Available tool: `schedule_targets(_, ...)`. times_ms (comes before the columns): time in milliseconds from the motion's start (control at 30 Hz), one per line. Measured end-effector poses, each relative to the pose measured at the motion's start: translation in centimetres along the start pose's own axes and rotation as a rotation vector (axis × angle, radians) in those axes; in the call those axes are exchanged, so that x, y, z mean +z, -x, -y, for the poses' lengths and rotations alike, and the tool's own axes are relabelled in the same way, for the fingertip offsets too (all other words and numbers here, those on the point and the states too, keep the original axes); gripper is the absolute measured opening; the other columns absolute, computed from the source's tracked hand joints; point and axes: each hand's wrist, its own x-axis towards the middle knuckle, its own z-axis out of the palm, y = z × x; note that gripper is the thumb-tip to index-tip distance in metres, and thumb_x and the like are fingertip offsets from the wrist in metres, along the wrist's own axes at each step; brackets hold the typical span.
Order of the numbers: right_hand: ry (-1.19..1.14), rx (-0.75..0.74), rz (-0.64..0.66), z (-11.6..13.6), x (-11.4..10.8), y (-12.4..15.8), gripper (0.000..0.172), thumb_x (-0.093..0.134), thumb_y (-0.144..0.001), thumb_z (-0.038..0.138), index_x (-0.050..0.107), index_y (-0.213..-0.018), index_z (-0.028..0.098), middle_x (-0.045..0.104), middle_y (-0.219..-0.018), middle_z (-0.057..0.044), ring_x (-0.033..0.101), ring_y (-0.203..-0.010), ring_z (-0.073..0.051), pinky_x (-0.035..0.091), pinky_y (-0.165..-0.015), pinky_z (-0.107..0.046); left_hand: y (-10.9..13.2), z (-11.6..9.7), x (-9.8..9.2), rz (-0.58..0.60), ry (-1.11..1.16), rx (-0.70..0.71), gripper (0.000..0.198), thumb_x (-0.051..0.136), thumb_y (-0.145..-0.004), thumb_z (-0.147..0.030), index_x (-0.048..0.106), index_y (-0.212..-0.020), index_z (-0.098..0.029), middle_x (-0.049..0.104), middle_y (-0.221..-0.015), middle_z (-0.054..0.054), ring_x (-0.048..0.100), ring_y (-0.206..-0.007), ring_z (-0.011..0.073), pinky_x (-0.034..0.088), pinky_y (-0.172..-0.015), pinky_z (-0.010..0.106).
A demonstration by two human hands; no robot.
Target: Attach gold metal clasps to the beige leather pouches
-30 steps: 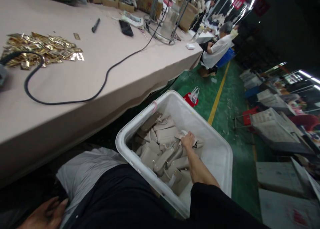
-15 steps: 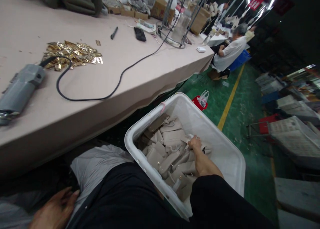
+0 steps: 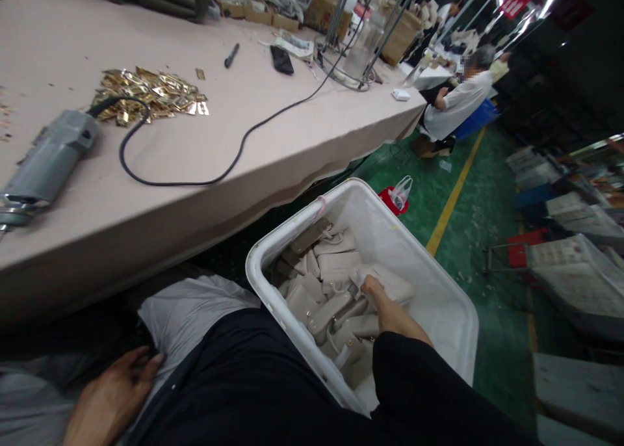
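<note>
My right hand (image 3: 375, 290) reaches down into a white plastic bin (image 3: 429, 283) and grips one beige handbag (image 3: 390, 283) near its end; the fingertips are partly hidden. Several more beige handbags (image 3: 302, 296), some with short handles and small gold fittings, lie heaped below and to the left of that hand. At the lower left, my left hand (image 3: 114, 394) rests beside my lap against pale grey cloth (image 3: 190, 309). Its fingers are loosely apart and hold nothing.
On the cloth-covered table (image 3: 195, 140) lie a grey corded power tool (image 3: 51, 160), a pile of gold metal plates (image 3: 151, 95), a pen (image 3: 232, 55) and a black phone (image 3: 281, 60). A seated person (image 3: 461, 101) is farther off. Beside the bin stands a red container (image 3: 392, 201).
In the bin, the handbag under my right hand has shifted and now shows its broad flat side. The hand has moved slightly left. My left hand stays by my lap.
</note>
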Motion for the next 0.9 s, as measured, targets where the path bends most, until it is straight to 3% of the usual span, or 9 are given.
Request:
schedule_targets(200,-0.191,-0.147,-0.184,3.0,-4.2,3.8,0.032,0.07,-0.092,0.025,0.072,-0.121,0.011,0.072,-0.118,-0.016,0.066,-0.117,-0.03,0.049,-0.104,-0.041,0.9,-3.1,-2.3,0.149,-0.061,-0.011,0.062,0.042,-0.083,-0.066,0.066,-0.115,-0.018,0.082,-0.11,0.012,0.074,-0.108,0.0388,0.055,-0.098,0.047)
schedule_targets(333,-0.388,-0.343,-0.273,5.3,-9.0,7.1,0.044,0.061,-0.089,0.019,0.072,-0.131,0.017,0.07,-0.132,-0.012,0.061,-0.127,-0.027,0.044,-0.11,-0.032,1.2,-3.0,-2.6,0.124,-0.017,0.058,0.066,0.043,-0.082,-0.066,0.068,-0.114,-0.014,0.08,-0.112,0.018,0.073,-0.111,0.0406,0.054,-0.101,0.047)
schedule_targets(433,-0.523,-0.504,-0.278,8.0,-13.3,10.7,0.041,0.06,-0.087,0.025,0.076,-0.124,0.016,0.075,-0.121,-0.009,0.066,-0.117,-0.026,0.051,-0.101,-0.032,1.3,-2.5,-2.6,0.07,0.074,0.074,0.062,0.048,-0.081,-0.064,0.068,-0.113,-0.015,0.081,-0.108,0.018,0.074,-0.11,0.0406,0.055,-0.099,0.047)
schedule_targets(533,-0.684,-0.688,-0.208,11.2,-18.0,16.2,0.042,0.062,-0.086,0.033,0.078,-0.121,0.016,0.078,-0.097,-0.006,0.07,-0.086,-0.022,0.056,-0.077,-0.029,1.6,-2.5,-3.0,0.011,0.195,0.058,0.062,0.052,-0.079,-0.064,0.067,-0.115,-0.015,0.082,-0.105,0.017,0.074,-0.11,0.0399,0.056,-0.098,0.048)
schedule_targets(600,-0.842,-0.862,-0.082,13.3,-21.0,20.8,0.046,0.068,-0.082,0.034,0.077,-0.121,0.013,0.076,-0.086,-0.006,0.067,-0.072,-0.02,0.053,-0.065,-0.027,2.0,-2.9,-3.5,-0.025,0.319,0.05,0.065,0.055,-0.078,-0.066,0.067,-0.116,-0.015,0.081,-0.105,0.016,0.075,-0.107,0.038,0.056,-0.099,0.049)
schedule_targets(767,-0.732,-1.218,0.119,18.3,-25.4,32.3,0.031,0.072,-0.077,0.023,0.084,-0.105,0.018,0.076,-0.089,-0.006,0.069,-0.085,-0.022,0.054,-0.076,-0.028,4.7,-5.0,-5.5,-0.119,0.787,0.072,0.078,0.071,-0.075,-0.065,0.06,-0.129,-0.01,0.076,-0.12,0.019,0.073,-0.111,0.0338,0.063,-0.095,0.046)
schedule_targets(900,-0.678,-1.422,0.287,22.5,-25.6,39.8,0.034,0.07,-0.075,0.014,0.085,-0.105,0.023,0.078,-0.102,-0.005,0.07,-0.098,-0.023,0.053,-0.089,-0.031,7.4,-6.0,-9.3,-0.279,0.87,0.359,0.086,0.077,-0.079,-0.054,0.046,-0.153,-0.024,0.056,-0.154,0.016,0.056,-0.14,0.0365,0.057,-0.11,0.051)
